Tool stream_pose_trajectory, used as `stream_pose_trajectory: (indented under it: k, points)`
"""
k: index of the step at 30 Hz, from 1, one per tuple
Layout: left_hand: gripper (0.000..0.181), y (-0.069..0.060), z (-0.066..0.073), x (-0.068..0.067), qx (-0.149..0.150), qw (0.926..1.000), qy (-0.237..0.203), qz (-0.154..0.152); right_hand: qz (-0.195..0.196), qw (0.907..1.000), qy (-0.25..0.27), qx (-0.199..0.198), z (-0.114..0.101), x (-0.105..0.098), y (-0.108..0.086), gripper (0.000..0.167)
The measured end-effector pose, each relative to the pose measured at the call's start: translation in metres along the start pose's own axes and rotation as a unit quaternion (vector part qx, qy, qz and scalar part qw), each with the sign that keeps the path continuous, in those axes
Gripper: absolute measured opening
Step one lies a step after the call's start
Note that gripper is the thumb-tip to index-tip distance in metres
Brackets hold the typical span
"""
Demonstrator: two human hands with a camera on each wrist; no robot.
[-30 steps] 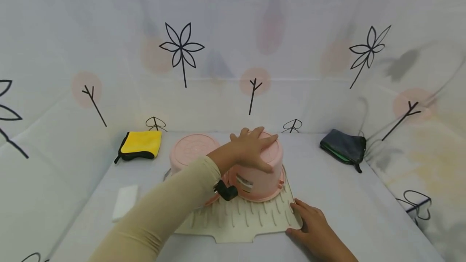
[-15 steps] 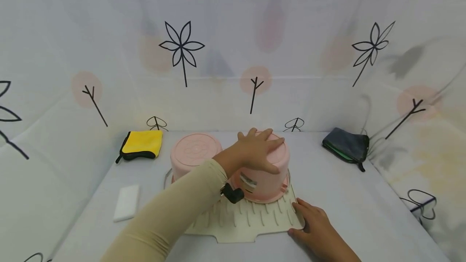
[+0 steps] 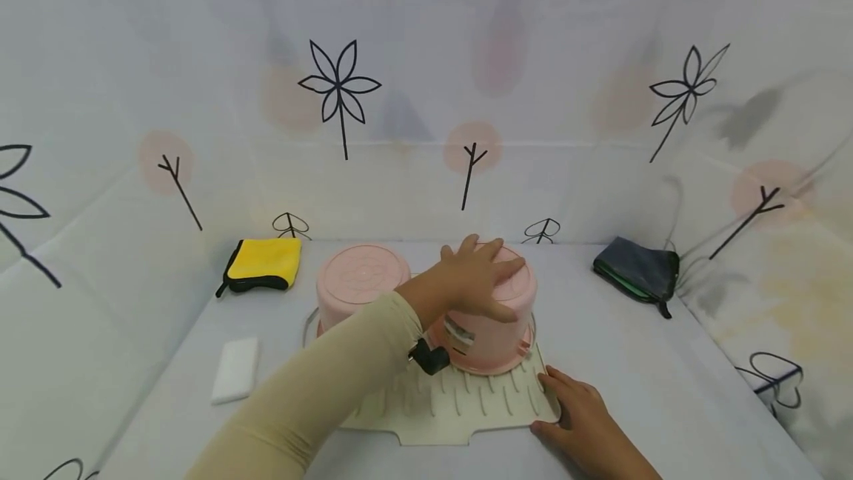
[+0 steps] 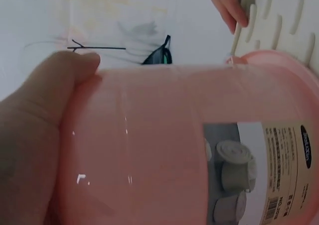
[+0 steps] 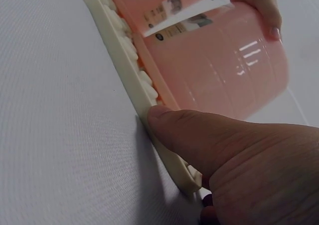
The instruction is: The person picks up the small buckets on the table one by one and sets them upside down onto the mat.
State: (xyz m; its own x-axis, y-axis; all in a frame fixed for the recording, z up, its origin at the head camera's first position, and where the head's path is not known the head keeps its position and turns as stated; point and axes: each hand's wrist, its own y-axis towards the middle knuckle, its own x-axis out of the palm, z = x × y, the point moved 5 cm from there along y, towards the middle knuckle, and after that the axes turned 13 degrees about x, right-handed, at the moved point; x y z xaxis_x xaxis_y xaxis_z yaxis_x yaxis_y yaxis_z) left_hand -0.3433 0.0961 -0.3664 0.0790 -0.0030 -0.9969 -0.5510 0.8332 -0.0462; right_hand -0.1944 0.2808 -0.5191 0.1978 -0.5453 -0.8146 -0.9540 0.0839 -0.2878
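Note:
Two pink plastic buckets stand upside down on a cream ribbed draining tray [image 3: 433, 421]. My left hand [image 3: 476, 280] reaches across and grips the upturned base of the right bucket [image 3: 489, 339], fingers spread over it. In the left wrist view, my thumb [image 4: 75, 73] lies on the edge of that base. The left bucket [image 3: 363, 272] is partly hidden by my sleeve. At the tray's near right corner, my right hand [image 3: 576, 417] holds the edge between thumb and fingers. The right wrist view shows this thumb [image 5: 174, 128] against the tray's side.
A folded yellow cloth pouch [image 3: 263, 264] with black trim lies at the back left. The dark grey pouch [image 3: 636, 272] sits at the back right. A white rectangular block [image 3: 236, 370] lies left of my sleeve. A patterned white sheet [image 3: 426, 95] rises behind the table.
My left hand and the right bucket have shifted slightly to the right, away from the left bucket. My right hand has stayed at the tray's corner. The head view has turned a little.

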Motion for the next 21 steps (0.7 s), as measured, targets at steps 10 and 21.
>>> stream_pose_trajectory:
  k: [10, 21]
  points:
    - [0.078, -0.039, 0.01, -0.015, 0.026, 0.995, -0.064, 0.071, -0.011, 0.9999, -0.001, 0.011, 0.002, 0.003, 0.006, 0.094]
    - [0.066, -0.144, -0.035, -0.039, -0.001, 0.9667, -0.162, 0.199, -0.015, 0.9989, -0.016, 0.04, -0.004, -0.003, 0.004, 0.087]
